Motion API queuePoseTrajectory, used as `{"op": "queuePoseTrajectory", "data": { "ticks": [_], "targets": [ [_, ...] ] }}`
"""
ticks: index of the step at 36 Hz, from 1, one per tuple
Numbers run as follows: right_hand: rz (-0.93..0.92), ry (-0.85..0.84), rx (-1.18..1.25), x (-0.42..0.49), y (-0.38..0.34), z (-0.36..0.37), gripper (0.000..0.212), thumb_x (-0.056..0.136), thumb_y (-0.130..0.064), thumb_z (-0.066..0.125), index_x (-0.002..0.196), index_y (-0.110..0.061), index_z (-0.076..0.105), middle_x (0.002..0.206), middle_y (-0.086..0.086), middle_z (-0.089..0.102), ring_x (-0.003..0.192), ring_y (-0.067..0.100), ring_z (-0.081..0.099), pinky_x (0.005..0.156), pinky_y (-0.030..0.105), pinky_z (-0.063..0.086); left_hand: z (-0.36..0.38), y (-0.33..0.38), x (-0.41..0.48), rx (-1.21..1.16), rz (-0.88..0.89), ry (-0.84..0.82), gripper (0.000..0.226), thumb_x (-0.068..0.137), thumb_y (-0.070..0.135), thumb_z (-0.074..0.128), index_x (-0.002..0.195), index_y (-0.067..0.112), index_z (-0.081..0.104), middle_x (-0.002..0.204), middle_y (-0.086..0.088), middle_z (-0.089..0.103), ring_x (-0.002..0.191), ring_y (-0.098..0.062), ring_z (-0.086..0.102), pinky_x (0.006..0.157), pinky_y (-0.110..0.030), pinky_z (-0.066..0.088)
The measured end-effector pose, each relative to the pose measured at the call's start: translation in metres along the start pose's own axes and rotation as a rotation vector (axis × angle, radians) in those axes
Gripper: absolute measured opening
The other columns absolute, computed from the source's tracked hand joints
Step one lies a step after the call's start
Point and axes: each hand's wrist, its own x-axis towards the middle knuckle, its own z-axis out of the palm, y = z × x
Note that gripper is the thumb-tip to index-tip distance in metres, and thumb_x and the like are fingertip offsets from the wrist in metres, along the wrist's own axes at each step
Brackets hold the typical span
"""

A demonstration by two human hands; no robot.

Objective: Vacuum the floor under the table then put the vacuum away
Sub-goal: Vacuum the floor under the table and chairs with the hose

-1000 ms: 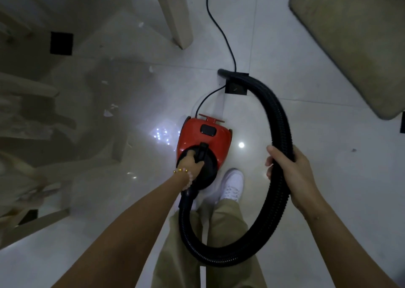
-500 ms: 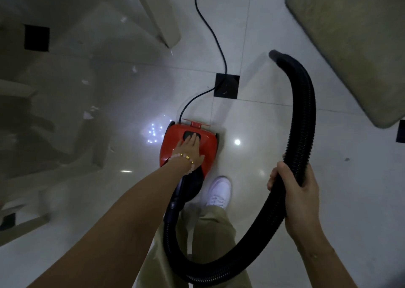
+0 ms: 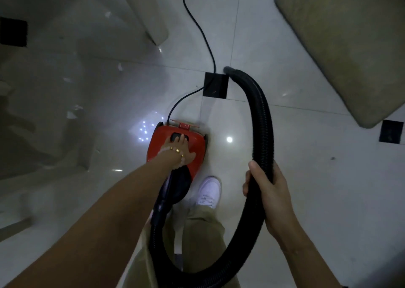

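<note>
A small red vacuum cleaner [image 3: 196,145] stands on the pale tiled floor in front of my feet. My left hand [image 3: 178,149] lies flat on its top, with fingertips on the black button [image 3: 175,137]. Its black ribbed hose [image 3: 262,125] loops from the vacuum's near end, around to the right and up, its open end [image 3: 228,69] hanging near a dark floor tile inset. My right hand [image 3: 266,191] grips the hose partway along. A black power cord [image 3: 198,27] runs from the vacuum's far side away across the floor.
A glass-topped table with a pale leg [image 3: 151,18] fills the left and upper left, chair shapes showing through the glass. A beige mat [image 3: 344,42] lies at the upper right. Small paper scraps [image 3: 72,113] lie under the table. My white shoe [image 3: 208,191] stands beside the vacuum.
My left hand left the vacuum's handle and moved onto the top with fingers on the button. The hose end swung out to the right, then back left toward the dark tile.
</note>
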Motion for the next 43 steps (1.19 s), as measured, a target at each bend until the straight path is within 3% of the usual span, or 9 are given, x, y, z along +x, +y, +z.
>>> {"op": "queuePoseTrajectory", "data": {
  "ticks": [3,6,10,16,20,24,28,35,43],
  "targets": [
    [-0.044,-0.015,-0.086,-0.012,-0.005,0.014,0.015,0.09,-0.021,0.06,0.088,-0.009,0.053,0.063,0.007,0.055,0.056,0.019,0.053,0.055,0.027,0.045,-0.008,0.006,-0.03,-0.326,0.053,0.09,0.07,0.099,0.043,0.031,0.152,0.007,0.005,0.162,-0.009,0.0,0.15,-0.022,0.006,0.12,-0.039,0.003],
    [-0.051,-0.08,-0.144,-0.03,-0.008,0.027,0.008,0.09,-0.016,0.061,0.088,-0.012,0.055,0.064,0.009,0.054,0.055,0.014,0.053,0.052,0.018,0.045,-0.005,0.027,-0.08,-1.014,0.146,0.188,0.058,0.097,0.031,0.045,0.149,0.013,0.027,0.155,-0.007,0.029,0.142,-0.021,0.03,0.115,-0.026,0.02],
    [-0.042,-0.159,-0.271,-0.053,-0.004,0.042,0.007,0.089,-0.015,0.062,0.093,-0.014,0.056,0.069,0.012,0.053,0.056,0.012,0.052,0.053,0.017,0.044,-0.012,0.041,-0.135,-1.752,0.257,0.088,0.045,0.097,0.035,0.045,0.135,0.011,0.052,0.138,-0.003,0.055,0.13,-0.017,0.048,0.115,-0.035,0.032],
    [-0.034,-0.294,-0.413,-0.084,0.002,0.067,0.023,0.088,-0.012,0.063,0.107,-0.022,0.058,0.072,-0.002,0.059,0.06,0.004,0.057,0.057,0.016,0.046,-0.035,0.019,-0.179,-2.46,0.303,-0.025,0.039,0.096,0.037,0.046,0.123,0.009,0.052,0.114,-0.01,0.06,0.104,-0.025,0.061,0.089,-0.041,0.052],
    [-0.056,-0.371,-0.601,-0.1,0.011,0.085,0.032,0.08,-0.026,0.067,0.111,-0.034,0.058,0.095,-0.003,0.065,0.084,0.01,0.065,0.076,0.03,0.054,-0.02,-0.023,-0.187,-2.582,0.13,0.099,0.02,0.09,0.025,0.06,0.091,0.006,0.061,0.085,-0.005,0.062,0.072,-0.016,0.065,0.063,-0.027,0.06],
    [-0.108,-0.503,-0.749,-0.111,0.027,0.114,0.032,0.083,-0.021,0.067,0.107,-0.036,0.054,0.095,-0.007,0.065,0.091,0.012,0.063,0.072,0.012,0.046,0.011,-0.065,-0.193,-2.521,-0.056,0.313,0.019,0.088,0.023,0.063,0.087,0.008,0.053,0.069,-0.006,0.055,0.047,-0.013,0.055,0.046,-0.022,0.05],
    [-0.148,-0.594,-0.886,-0.125,0.039,0.141,0.032,0.083,-0.026,0.066,0.096,-0.046,0.044,0.083,-0.011,0.062,0.08,0.004,0.061,0.067,0.012,0.045,0.047,-0.094,-0.206,-2.614,-0.133,0.381,0.019,0.09,0.02,0.059,0.082,0.009,0.045,0.057,-0.005,0.048,0.041,-0.014,0.048,0.042,-0.021,0.045],
    [-0.125,-0.642,-1.065,-0.137,0.066,0.155,0.037,0.063,-0.057,0.051,0.098,-0.047,0.045,0.086,-0.009,0.066,0.081,0.008,0.063,0.078,0.036,0.054,0.096,-0.112,-0.215,-2.751,-0.203,0.359,0.023,0.09,0.019,0.058,0.075,0.009,0.044,0.045,-0.004,0.049,0.035,-0.015,0.048,0.04,-0.02,0.045],
    [-0.078,-0.691,-1.167,-0.135,0.082,0.167,0.031,0.079,-0.031,0.065,0.097,-0.042,0.043,0.089,-0.014,0.062,0.087,0.009,0.062,0.083,0.033,0.052,0.124,-0.121,-0.203,-2.723,-0.192,0.332,0.02,0.088,0.019,0.06,0.088,0.01,0.042,0.053,-0.007,0.049,0.042,-0.017,0.048,0.045,-0.024,0.048]
  ]
}}
